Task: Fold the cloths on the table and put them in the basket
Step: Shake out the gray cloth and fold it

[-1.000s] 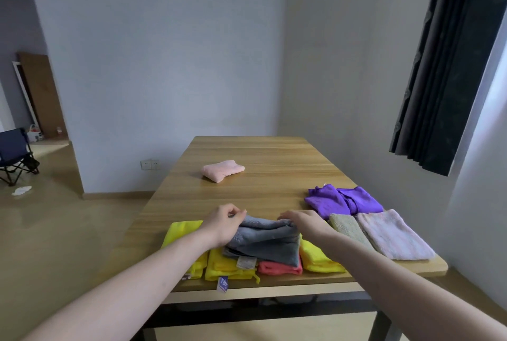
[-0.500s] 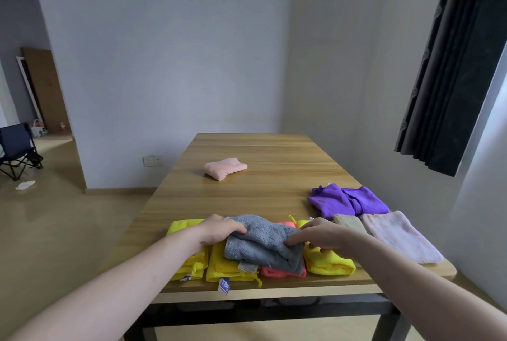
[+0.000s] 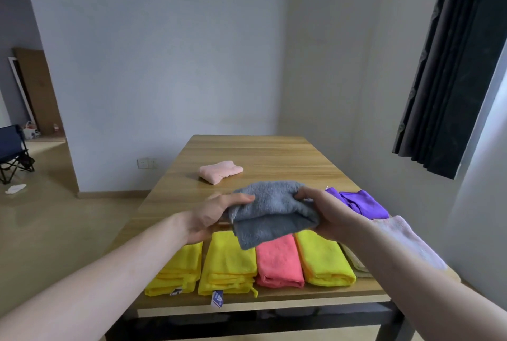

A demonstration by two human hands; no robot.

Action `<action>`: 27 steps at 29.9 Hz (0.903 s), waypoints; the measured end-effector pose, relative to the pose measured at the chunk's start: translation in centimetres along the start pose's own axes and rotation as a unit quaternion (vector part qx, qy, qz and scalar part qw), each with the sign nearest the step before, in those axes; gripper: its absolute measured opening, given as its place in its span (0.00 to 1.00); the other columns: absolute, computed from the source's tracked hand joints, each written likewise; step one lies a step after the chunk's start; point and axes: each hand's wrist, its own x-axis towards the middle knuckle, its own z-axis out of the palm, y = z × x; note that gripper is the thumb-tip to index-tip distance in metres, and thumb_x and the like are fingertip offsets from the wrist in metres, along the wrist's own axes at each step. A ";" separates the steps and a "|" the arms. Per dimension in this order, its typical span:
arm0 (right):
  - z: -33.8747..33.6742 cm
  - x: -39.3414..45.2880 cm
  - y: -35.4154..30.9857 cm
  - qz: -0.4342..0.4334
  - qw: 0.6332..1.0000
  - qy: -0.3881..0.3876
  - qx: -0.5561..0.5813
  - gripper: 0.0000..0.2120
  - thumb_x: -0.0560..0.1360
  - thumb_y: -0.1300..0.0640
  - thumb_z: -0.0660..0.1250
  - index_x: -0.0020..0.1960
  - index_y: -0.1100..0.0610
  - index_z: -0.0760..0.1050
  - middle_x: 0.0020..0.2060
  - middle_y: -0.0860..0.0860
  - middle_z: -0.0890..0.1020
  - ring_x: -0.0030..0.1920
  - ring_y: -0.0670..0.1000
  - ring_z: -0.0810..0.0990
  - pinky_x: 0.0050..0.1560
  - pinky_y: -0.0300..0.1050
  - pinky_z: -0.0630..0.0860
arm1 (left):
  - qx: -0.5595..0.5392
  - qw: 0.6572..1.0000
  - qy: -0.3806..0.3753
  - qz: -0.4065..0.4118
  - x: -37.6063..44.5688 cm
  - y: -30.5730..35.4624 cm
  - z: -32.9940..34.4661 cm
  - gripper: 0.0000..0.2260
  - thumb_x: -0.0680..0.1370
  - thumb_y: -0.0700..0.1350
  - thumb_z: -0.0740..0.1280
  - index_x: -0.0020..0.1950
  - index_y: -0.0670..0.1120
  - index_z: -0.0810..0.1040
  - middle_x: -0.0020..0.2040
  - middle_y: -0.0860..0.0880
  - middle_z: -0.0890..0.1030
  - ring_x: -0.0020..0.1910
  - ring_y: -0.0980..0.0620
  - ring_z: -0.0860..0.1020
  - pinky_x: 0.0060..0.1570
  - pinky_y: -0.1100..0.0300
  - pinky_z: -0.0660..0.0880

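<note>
We read the setting as a sparsely furnished room in a home: wooden table [image 3: 260,154] against plain pale walls, dark curtain [image 3: 452,66] at a window, wall socket [image 3: 146,162], folding chair [image 3: 13,154] in the adjoining space, board [image 3: 35,88] leaning there.

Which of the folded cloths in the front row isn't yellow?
The coral cloth, third from the left, between two yellow cloths; a third yellow one lies leftmost.
</note>
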 end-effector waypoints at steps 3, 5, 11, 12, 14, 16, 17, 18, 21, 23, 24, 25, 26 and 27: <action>-0.8 1.3 -0.6 -0.029 0.998 0.034 0.033 0.11 0.75 0.60 0.63 0.56 0.62 0.77 0.42 0.59 0.82 0.35 0.54 0.81 0.31 0.42 0.75 | 0.008 1.000 0.004 -0.017 1.7 1.0 0.1 0.24 0.63 0.58 0.78 0.57 0.51 0.83 0.52 0.50 0.86 0.51 0.51 0.82 0.55 0.54 0.75; -1.4 2.3 -0.4 -0.037 0.996 0.063 0.058 0.14 0.74 0.61 0.65 0.59 0.63 0.77 0.46 0.60 0.83 0.37 0.55 0.82 0.33 0.43 0.76 | 0.008 1.000 0.009 -0.027 3.3 1.3 -0.3 0.19 0.65 0.55 0.77 0.54 0.52 0.84 0.49 0.51 0.86 0.48 0.52 0.80 0.49 0.56 0.71; -3.3 4.7 1.4 -0.069 0.983 0.171 -0.022 0.13 0.73 0.65 0.73 0.56 0.65 0.75 0.47 0.63 0.83 0.41 0.59 0.85 0.38 0.51 0.83 | -0.022 0.995 0.094 -0.029 10.6 1.3 -1.0 0.11 0.76 0.42 0.73 0.58 0.45 0.83 0.51 0.44 0.86 0.46 0.48 0.83 0.42 0.56 0.80; -3.3 4.8 2.0 -0.070 0.978 0.188 -0.055 0.14 0.73 0.65 0.73 0.57 0.65 0.74 0.50 0.65 0.83 0.44 0.61 0.86 0.44 0.58 0.85 | -0.017 0.992 0.118 -0.030 11.5 1.1 -1.1 0.12 0.76 0.42 0.73 0.59 0.43 0.82 0.52 0.43 0.86 0.47 0.46 0.84 0.42 0.55 0.81; -3.2 5.1 2.9 -0.078 0.972 0.208 -0.083 0.18 0.71 0.65 0.76 0.58 0.65 0.74 0.52 0.67 0.83 0.49 0.65 0.86 0.49 0.67 0.83 | -0.006 0.989 0.147 -0.024 13.4 1.0 -1.0 0.13 0.75 0.40 0.73 0.60 0.42 0.81 0.52 0.40 0.86 0.49 0.43 0.84 0.45 0.51 0.82; -3.8 6.1 3.9 -0.081 0.963 0.234 -0.105 0.18 0.69 0.63 0.77 0.56 0.63 0.74 0.49 0.66 0.84 0.47 0.64 0.86 0.47 0.67 0.83 | 0.011 0.987 0.158 -0.018 16.3 0.9 -0.2 0.11 0.75 0.38 0.72 0.57 0.43 0.82 0.52 0.40 0.86 0.49 0.43 0.84 0.47 0.50 0.81; -3.9 6.3 4.2 -0.083 0.957 0.250 -0.121 0.19 0.67 0.60 0.78 0.53 0.61 0.75 0.46 0.64 0.85 0.45 0.62 0.87 0.46 0.65 0.84 | 0.024 0.986 0.163 -0.014 17.5 0.8 0.2 0.11 0.74 0.37 0.71 0.56 0.43 0.82 0.52 0.40 0.85 0.49 0.42 0.83 0.48 0.50 0.80; -4.1 6.7 4.6 -0.088 0.946 0.273 -0.152 0.19 0.63 0.55 0.78 0.50 0.58 0.77 0.43 0.60 0.86 0.43 0.59 0.87 0.45 0.61 0.85 | 0.036 0.985 0.166 -0.014 18.6 0.8 0.7 0.11 0.72 0.38 0.71 0.54 0.44 0.83 0.52 0.40 0.85 0.49 0.42 0.83 0.48 0.50 0.79; -4.9 7.0 5.5 -0.104 0.910 0.318 -0.244 0.17 0.63 0.47 0.78 0.46 0.51 0.77 0.39 0.47 0.85 0.41 0.47 0.85 0.43 0.46 0.81 | 0.097 0.977 0.191 -0.010 21.2 0.9 2.3 0.06 0.65 0.44 0.69 0.40 0.45 0.81 0.42 0.42 0.84 0.41 0.45 0.79 0.42 0.55 0.73; -5.6 7.2 6.4 -0.111 0.898 0.321 -0.279 0.16 0.66 0.45 0.78 0.48 0.50 0.76 0.40 0.44 0.84 0.43 0.42 0.82 0.42 0.38 0.75 | 0.126 0.969 0.212 -0.014 22.6 1.2 3.3 0.05 0.63 0.48 0.69 0.33 0.47 0.75 0.35 0.47 0.78 0.36 0.47 0.74 0.39 0.57 0.69; -5.4 7.1 7.0 -0.116 0.891 0.323 -0.296 0.18 0.67 0.44 0.78 0.48 0.50 0.75 0.40 0.43 0.83 0.44 0.42 0.82 0.42 0.38 0.74 | 0.134 0.967 0.216 -0.018 22.7 1.4 3.6 0.07 0.63 0.48 0.70 0.33 0.48 0.74 0.34 0.49 0.76 0.35 0.47 0.73 0.38 0.58 0.67; -5.6 7.3 7.7 -0.128 0.881 0.327 -0.316 0.19 0.67 0.41 0.77 0.49 0.49 0.73 0.41 0.43 0.83 0.45 0.43 0.82 0.44 0.40 0.75 | 0.144 0.965 0.217 -0.022 23.3 1.3 4.0 0.07 0.63 0.48 0.71 0.34 0.49 0.75 0.34 0.50 0.77 0.36 0.48 0.73 0.37 0.59 0.67; -5.7 7.4 8.6 -0.137 0.872 0.332 -0.332 0.21 0.67 0.39 0.76 0.49 0.48 0.71 0.41 0.43 0.83 0.46 0.46 0.83 0.46 0.44 0.76 | 0.149 0.965 0.214 -0.024 24.0 1.1 4.5 0.07 0.64 0.48 0.72 0.36 0.49 0.77 0.37 0.51 0.79 0.37 0.49 0.74 0.37 0.60 0.67; -5.9 7.5 9.2 -0.148 0.865 0.337 -0.341 0.22 0.68 0.37 0.75 0.50 0.48 0.69 0.40 0.42 0.83 0.46 0.48 0.83 0.46 0.46 0.75 | 0.150 0.965 0.211 -0.025 24.8 0.8 5.0 0.08 0.64 0.48 0.73 0.40 0.48 0.79 0.40 0.52 0.81 0.41 0.51 0.76 0.38 0.60 0.69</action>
